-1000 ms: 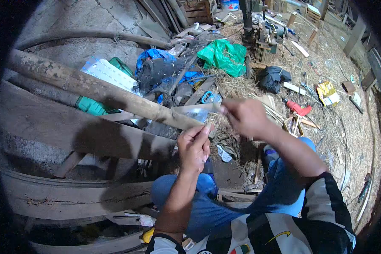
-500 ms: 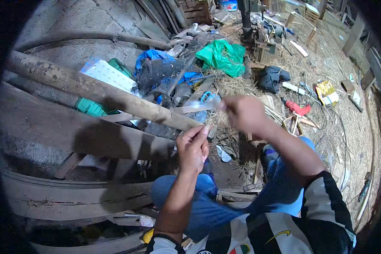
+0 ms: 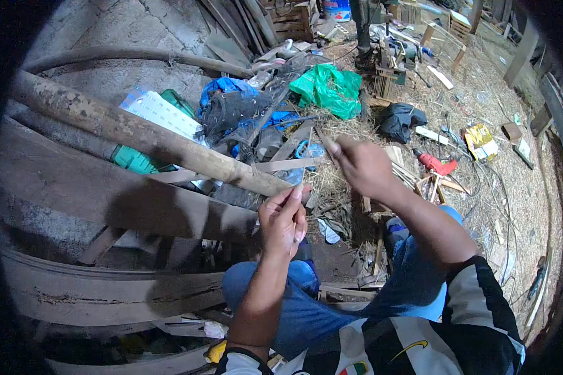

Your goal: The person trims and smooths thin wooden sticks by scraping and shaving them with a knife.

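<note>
My right hand (image 3: 364, 167) is closed round a narrow, flat, blade-like piece (image 3: 325, 142) that points up and to the left. Whether it is a knife or a sliver of wood, I cannot tell. Below and to the left, my left hand (image 3: 283, 219) pinches thumb against fingers beside the end of a long round wooden pole (image 3: 162, 147). Whatever sits in that pinch is too small to make out. A thin flat strip (image 3: 288, 164) crosses the pole just above my left hand, its right end close to my right hand.
Wooden planks (image 3: 106, 181) run along the left. A green plastic sheet (image 3: 328, 90), a black bag (image 3: 401, 119) and blue sheeting (image 3: 228, 87) lie ahead. On the right, a red drill (image 3: 436, 164), a yellow packet (image 3: 480, 142) and cables lie among shavings.
The piece in my right hand has swung from a blurred, leftward position to point up and left. My right hand has shifted slightly; my left hand has hardly moved.
</note>
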### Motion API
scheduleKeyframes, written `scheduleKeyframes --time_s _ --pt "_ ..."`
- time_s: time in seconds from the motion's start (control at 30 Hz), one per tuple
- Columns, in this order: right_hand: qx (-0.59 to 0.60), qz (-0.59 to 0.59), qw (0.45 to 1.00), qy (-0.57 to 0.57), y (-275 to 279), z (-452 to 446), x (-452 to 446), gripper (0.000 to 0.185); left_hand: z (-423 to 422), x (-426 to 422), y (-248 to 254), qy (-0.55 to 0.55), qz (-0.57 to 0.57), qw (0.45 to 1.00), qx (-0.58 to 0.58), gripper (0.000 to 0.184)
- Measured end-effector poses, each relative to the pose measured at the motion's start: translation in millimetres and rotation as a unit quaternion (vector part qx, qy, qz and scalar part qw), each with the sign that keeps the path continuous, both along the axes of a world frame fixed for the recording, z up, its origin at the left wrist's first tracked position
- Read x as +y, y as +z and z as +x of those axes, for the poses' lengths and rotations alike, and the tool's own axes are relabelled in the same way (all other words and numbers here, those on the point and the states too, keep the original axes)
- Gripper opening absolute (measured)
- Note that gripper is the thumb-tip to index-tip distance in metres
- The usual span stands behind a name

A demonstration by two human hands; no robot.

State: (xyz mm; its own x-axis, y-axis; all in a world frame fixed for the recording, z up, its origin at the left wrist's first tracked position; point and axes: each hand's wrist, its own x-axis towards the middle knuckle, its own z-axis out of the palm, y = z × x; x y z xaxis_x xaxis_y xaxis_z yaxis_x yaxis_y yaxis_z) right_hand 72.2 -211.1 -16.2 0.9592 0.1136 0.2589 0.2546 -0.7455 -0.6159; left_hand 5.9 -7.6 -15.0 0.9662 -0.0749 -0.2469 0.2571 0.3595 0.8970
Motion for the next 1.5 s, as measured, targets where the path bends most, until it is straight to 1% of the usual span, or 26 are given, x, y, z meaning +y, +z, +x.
scheduleKeyframes --time_s 0.03,0.1,0.17,0.2,0.23,0.3,0.33,0.37,0.43,0.47,0.5,0.57,0.6,0.63,0.7,0.73,0.8,0.83,0.9,1.07,1.2,1.27,1.3,1.37,1.43,1.5 --pt "0.018 0.049 0.998 -0.04 -2 2 -1 0.04 -1 -1 2 0.003 -0.006 1.0 -0.006 0.025" --pt "-0.009 0.062 0.997 -0.04 -7 2 -1 0.037 1 -2 3 0.005 -0.012 1.0 -0.016 0.027" --pt "-0.076 0.022 0.996 0.045 -14 -8 4 0.035 1 0 0 -0.017 -0.014 0.999 -0.027 0.027" --pt "-0.076 0.017 0.993 0.091 -8 -18 7 0.033 1 -1 1 -0.016 -0.014 0.999 -0.027 0.027" --pt "-0.075 0.018 0.993 0.091 -6 -18 8 0.033 0 -3 4 -0.008 -0.006 1.0 -0.026 0.027" --pt "-0.019 0.014 0.999 0.039 -3 -17 9 0.03 -2 -4 4 0.001 0.001 1.0 -0.024 0.027" --pt "0.019 0.012 1.0 -0.003 2 -12 6 0.033 -2 -4 4 0.0 0.0 1.0 -0.03 0.027" --pt "0.017 0.011 1.0 -0.003 -1 -7 3 0.033 -1 -4 4 -0.001 -0.001 0.999 -0.038 0.027" --pt "0.019 0.117 0.991 -0.059 -10 1 0 0.035 -2 -3 5 0.0 -0.004 0.999 -0.032 0.026" --pt "0.018 0.158 0.986 -0.05 -11 0 -1 0.034 -1 -2 6 0.002 -0.007 1.0 -0.024 0.026" --pt "0.018 0.157 0.986 -0.05 -9 -5 2 0.034 -1 -2 6 0.002 -0.008 1.0 -0.024 0.026" --pt "-0.019 0.095 0.995 0.029 -5 -17 8 0.032 0 -4 7 0.002 0.014 1.0 -0.017 0.025" --pt "-0.098 0.063 0.989 0.088 -8 -20 9 0.03 0 -5 6 0.002 0.014 1.0 -0.017 0.025" --pt "-0.098 0.063 0.989 0.088 -6 -22 10 0.03 -1 -6 4 -0.002 0.03 0.999 -0.026 0.025" --pt "-0.09 -0.006 0.986 0.14 -1 -26 10 0.024 -1 -6 3 -0.006 0.046 0.998 -0.034 0.024" --pt "-0.089 -0.006 0.986 0.14 0 -21 8 0.024 -1 -5 2 -0.002 0.054 0.998 -0.043 0.024" --pt "-0.076 -0.017 0.995 0.07 1 -8 2 0.022 -3 -6 4 0.005 0.068 0.996 -0.049 0.024" --pt "-0.077 -0.019 0.994 0.068 -1 -9 3 0.022 -3 -6 4 0.003 0.066 0.997 -0.05 0.024" --pt "-0.124 -0.032 0.982 0.141 -5 -18 8 0.025 -3 -6 2 -0.006 0.069 0.996 -0.056 0.024" --pt "-0.071 -0.06 0.99 0.104 2 -10 5 0.022 1 -6 0 0.001 0.051 0.998 -0.036 0.025" --pt "-0.116 -0.048 0.988 0.094 -4 -15 9 0.024 0 -6 0 0.01 0.047 0.998 -0.029 0.026" --pt "-0.147 -0.037 0.981 0.121 -6 -19 10 0.022 -2 -6 0 -0.003 0.039 0.999 -0.031 0.025" --pt "-0.144 -0.035 0.981 0.122 -7 -14 8 0.022 -4 -5 0 -0.014 0.032 0.999 -0.029 0.025" --pt "-0.083 -0.06 0.992 0.068 -8 3 0 0.022 -5 -5 -4 -0.004 0.026 0.999 -0.023 0.024" --pt "-0.087 -0.036 0.991 0.092 -8 -12 10 0.027 0 -7 -1 0.004 0.017 0.999 -0.027 0.024" --pt "-0.087 -0.045 0.992 0.079 -9 -11 7 0.029 -3 -5 0 -0.005 0.03 0.999 -0.024 0.024"
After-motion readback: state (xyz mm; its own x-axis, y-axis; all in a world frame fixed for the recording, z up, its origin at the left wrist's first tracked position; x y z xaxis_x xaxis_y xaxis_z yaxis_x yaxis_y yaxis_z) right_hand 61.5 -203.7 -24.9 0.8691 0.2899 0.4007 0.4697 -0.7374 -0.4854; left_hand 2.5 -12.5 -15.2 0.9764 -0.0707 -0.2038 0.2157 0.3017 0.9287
